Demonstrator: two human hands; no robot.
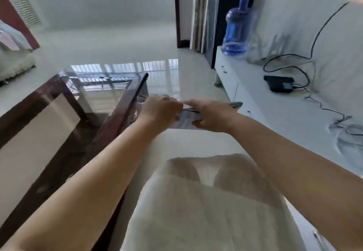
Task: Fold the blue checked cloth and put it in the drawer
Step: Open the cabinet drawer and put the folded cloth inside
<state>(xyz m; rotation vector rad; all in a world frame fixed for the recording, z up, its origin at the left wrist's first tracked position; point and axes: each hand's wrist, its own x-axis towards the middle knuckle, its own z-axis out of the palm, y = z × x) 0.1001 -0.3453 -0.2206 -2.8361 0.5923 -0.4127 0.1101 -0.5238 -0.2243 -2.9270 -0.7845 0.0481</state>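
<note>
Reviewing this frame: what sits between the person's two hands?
In the head view, the folded cloth spans the gap, pinched between the left hand and right hand. Blur hides its pattern.

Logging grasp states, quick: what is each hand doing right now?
Left hand: closed on the folded cloth.
Right hand: closed on the same cloth.

The cloth (185, 120) between the hands showed pale grey-blue with faint checks, blurred. At nine o'clock the bench (117, 113) had a dark reddish-brown frame around clear glass. The floor (121, 48) was glossy white. At one o'clock stood a translucent blue water bottle (236, 27). The cabinet (275, 103) was white, with black cables (284, 62) and a black box (279, 83).
</note>
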